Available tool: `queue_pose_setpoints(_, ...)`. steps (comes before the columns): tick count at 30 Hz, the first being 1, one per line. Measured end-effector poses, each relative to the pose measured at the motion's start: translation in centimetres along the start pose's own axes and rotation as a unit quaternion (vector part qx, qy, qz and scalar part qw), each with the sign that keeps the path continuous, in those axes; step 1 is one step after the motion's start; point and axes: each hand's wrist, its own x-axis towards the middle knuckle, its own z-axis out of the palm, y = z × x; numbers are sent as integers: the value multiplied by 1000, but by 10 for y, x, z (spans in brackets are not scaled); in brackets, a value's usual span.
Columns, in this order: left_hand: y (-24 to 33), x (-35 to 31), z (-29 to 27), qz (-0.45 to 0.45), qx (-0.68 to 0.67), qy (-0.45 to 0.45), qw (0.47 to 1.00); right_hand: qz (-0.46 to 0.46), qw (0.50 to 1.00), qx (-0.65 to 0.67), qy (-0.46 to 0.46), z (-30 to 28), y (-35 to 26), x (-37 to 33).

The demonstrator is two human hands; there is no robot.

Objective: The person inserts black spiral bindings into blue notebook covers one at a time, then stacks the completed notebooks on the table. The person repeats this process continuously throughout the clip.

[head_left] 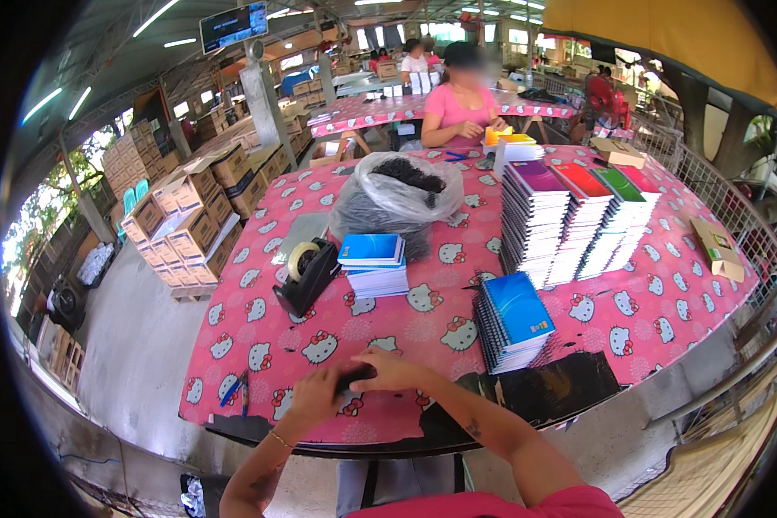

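Close to the table's front edge, my left hand [316,394] and my right hand [388,370] meet around a small dark object [356,376]. Both have their fingers closed on it, and they cover much of it, so its kind is unclear. Beyond them is a short stack of blue-covered notebooks [373,266]. A black tape dispenser [309,281] with a roll of tape stands just left of that stack. To the right, blue spiral notebooks [516,321] are piled up. Two pens [243,393] lie left of my left hand.
A clear plastic bag [375,203] of black coil-like pieces sits mid-table. Tall stacks of purple, red and green spiral notebooks [535,220] stand right. Across the table a person in pink [462,108] handles yellow-covered items. Cartons [186,229] are piled left; a metal railing [708,177] runs right.
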Motion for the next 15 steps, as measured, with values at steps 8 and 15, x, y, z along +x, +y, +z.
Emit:
queue_pose_setpoints(8,-58,42,23,-168,161,118,965,-7,959,-258,116,70,-10,-73)
queue_pose_setpoints(15,-26,144,-1,22,69,256,964,34,969,-236,57,59,-20,-71)
